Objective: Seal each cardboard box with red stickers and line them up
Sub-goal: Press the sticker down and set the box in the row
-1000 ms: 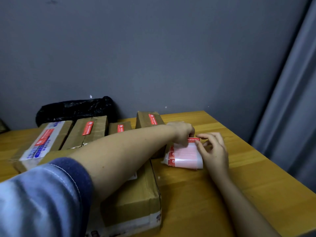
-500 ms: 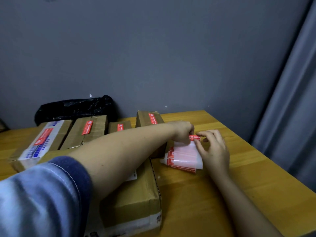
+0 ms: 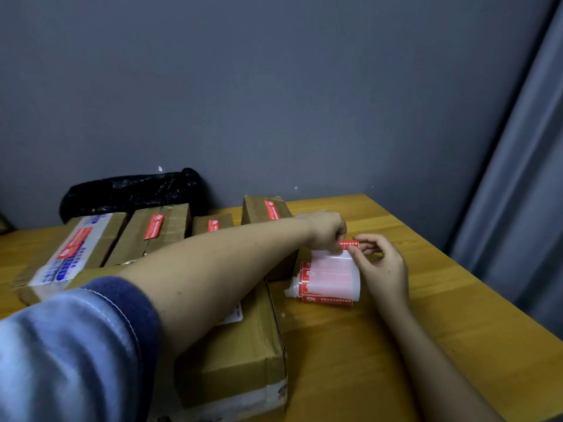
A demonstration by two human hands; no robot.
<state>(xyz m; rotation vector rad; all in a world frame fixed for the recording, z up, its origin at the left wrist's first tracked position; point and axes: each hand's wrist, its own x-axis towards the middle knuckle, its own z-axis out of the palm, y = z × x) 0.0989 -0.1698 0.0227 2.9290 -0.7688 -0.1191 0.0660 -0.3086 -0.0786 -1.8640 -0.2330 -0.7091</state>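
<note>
A stack of sticker sheets [image 3: 330, 280] with red stickers on white backing lies on the wooden table [image 3: 441, 315]. My left hand [image 3: 327, 229] reaches across and pinches one red sticker [image 3: 348, 244] at the stack's far edge. My right hand [image 3: 382, 266] has its fingers curled on the backing's upper right corner beside that sticker. Several cardboard boxes stand in a row at the back, each with a red sticker on top: [image 3: 76, 248], [image 3: 155, 229], [image 3: 213, 225], [image 3: 268, 208]. A larger box [image 3: 240, 354] lies under my left forearm.
A black plastic bag [image 3: 131, 190] lies against the grey wall behind the row of boxes. A grey curtain [image 3: 524, 178] hangs at the right, past the table's right edge. Bare wood shows right of the sticker stack.
The red sticker has lifted a little farther off the backing between my two hands. Both hands have shifted slightly; the sticker stack and the boxes stay where they were.
</note>
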